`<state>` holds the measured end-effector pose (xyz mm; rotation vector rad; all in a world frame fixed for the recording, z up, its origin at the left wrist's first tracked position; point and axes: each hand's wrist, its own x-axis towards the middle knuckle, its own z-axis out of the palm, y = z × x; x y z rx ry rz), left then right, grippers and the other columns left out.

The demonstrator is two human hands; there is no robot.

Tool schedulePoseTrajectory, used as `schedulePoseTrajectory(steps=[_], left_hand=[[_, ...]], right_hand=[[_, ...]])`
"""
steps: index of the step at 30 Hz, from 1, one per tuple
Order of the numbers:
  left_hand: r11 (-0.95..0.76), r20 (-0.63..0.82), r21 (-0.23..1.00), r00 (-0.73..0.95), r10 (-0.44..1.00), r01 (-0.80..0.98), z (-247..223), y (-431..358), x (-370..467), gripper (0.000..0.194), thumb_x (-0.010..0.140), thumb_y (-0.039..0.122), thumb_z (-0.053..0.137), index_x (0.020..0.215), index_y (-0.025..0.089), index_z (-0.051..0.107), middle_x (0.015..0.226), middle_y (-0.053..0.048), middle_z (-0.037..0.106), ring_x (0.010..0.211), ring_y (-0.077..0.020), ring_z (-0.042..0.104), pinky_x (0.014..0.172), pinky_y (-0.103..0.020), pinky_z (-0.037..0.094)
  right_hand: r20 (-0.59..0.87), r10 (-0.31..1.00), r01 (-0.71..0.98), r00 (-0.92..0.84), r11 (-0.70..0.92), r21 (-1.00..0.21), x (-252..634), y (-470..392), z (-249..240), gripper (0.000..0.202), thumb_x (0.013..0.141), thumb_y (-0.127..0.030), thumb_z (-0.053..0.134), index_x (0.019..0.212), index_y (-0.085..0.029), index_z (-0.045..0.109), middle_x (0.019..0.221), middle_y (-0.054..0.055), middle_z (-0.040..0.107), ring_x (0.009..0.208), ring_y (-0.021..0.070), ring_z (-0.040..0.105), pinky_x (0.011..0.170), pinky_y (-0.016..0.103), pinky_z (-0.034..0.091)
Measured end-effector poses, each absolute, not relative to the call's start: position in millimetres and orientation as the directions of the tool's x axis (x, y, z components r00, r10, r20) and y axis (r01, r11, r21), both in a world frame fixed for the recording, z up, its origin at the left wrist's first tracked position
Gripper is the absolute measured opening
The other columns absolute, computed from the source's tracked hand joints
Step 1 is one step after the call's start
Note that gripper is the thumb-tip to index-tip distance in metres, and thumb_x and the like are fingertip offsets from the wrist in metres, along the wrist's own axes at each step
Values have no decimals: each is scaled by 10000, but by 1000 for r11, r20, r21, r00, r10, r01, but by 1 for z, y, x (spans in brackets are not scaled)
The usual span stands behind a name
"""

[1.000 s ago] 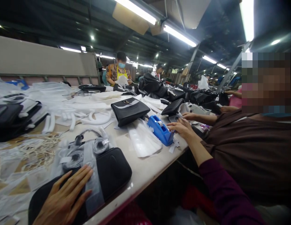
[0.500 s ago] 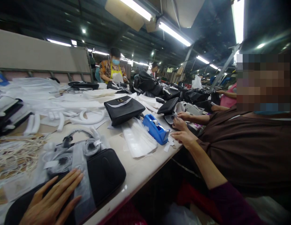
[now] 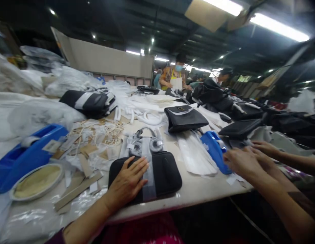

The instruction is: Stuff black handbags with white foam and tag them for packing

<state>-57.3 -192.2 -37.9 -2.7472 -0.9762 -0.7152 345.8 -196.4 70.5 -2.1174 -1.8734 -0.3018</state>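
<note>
A black zip-around bag (image 3: 166, 173) lies flat at the table's front edge. A translucent plastic strip (image 3: 148, 184) crosses its middle, and clear-wrapped strap parts (image 3: 144, 144) lie at its far side. My left hand (image 3: 132, 174) rests flat on the bag's left half, fingers stretched out and touching the strip. On the right, my right hand (image 3: 240, 162) is beside a blue tape dispenser (image 3: 215, 150), close to a co-worker's hands (image 3: 263, 148). Its fingers are blurred and partly hidden, so whether it holds anything does not show.
A black flap bag (image 3: 186, 118) sits beyond a stack of white sheets (image 3: 196, 154). Leftward are another blue tape dispenser (image 3: 27, 154), a round shallow container (image 3: 37, 181), cardboard strips (image 3: 78, 191) and tangled cords (image 3: 104, 132). Black bags (image 3: 87, 101) are stacked behind. A person (image 3: 174, 76) stands across the table.
The view has swung left, bringing the left tape dispenser into sight. My left hand stays on the bag. My right hand's fingers, stretched out before, now look more bent beside the dispenser.
</note>
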Motion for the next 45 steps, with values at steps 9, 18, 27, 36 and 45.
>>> schedulePoseTrajectory(steps=[9,18,27,36,45], left_hand=[[-776,473,149,645,600,613,-39,-194,-58,413,933,320,479,1322,184,508,1386,-102,521,1347,-244,391,1139,-497,228],[-762,489,163,620,614,627,-43,-193,-59,416,914,331,509,1289,152,538,1396,-167,480,1328,-269,402,1148,-508,240],[-779,465,149,652,599,609,-42,-192,-58,413,941,322,461,1319,159,505,1438,-109,463,1362,-257,363,1146,-519,183],[-784,438,150,671,599,602,-39,-190,-58,415,945,317,452,1338,186,490,1436,-74,471,1354,-262,377,1134,-515,176],[-783,430,-37,717,548,621,-35,-188,-56,465,922,245,479,1381,187,438,1446,-69,458,1353,-244,382,1120,-474,176]], right_hand=[[-129,428,426,-895,904,48,131,-119,81,224,772,-84,559,601,-181,666,663,32,636,755,168,501,804,349,229],[-193,335,276,-922,920,278,101,-94,61,215,835,-114,537,682,-146,685,685,66,659,726,183,515,853,360,242],[-158,300,259,-941,936,237,97,-93,57,204,770,-61,559,624,-151,670,609,51,632,680,179,508,890,367,252],[-63,422,411,-904,901,139,96,-82,44,189,702,-32,644,569,-166,640,618,46,629,796,201,539,984,397,248],[-6,776,765,-631,621,-169,96,-29,42,155,645,-40,672,579,-151,585,658,12,629,822,203,565,893,370,316]])
